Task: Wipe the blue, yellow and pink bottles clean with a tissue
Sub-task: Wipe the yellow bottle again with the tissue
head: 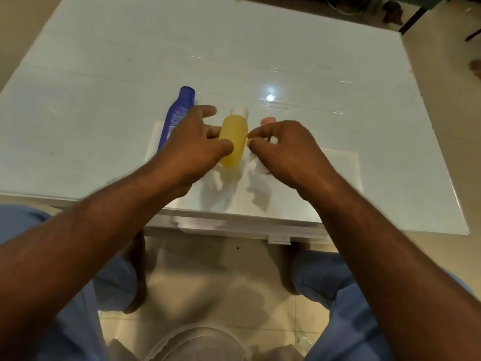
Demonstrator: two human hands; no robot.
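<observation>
A yellow bottle (233,138) with a white cap stands near the table's front edge, gripped by my left hand (191,149), whose thumb and fingers curl round its lower body. My right hand (286,149) pinches a crumpled white tissue (256,165) just to the right of the yellow bottle. The blue bottle (179,110) is to the left, its lower part hidden behind my left hand. Only the pink bottle's top (268,121) shows above my right hand.
The white glossy table (260,61) stretches far behind the bottles, with its front edge (234,225) close to my knees. A translucent plastic container (197,342) sits on the tiled floor below. Dark furniture legs stand at the far right.
</observation>
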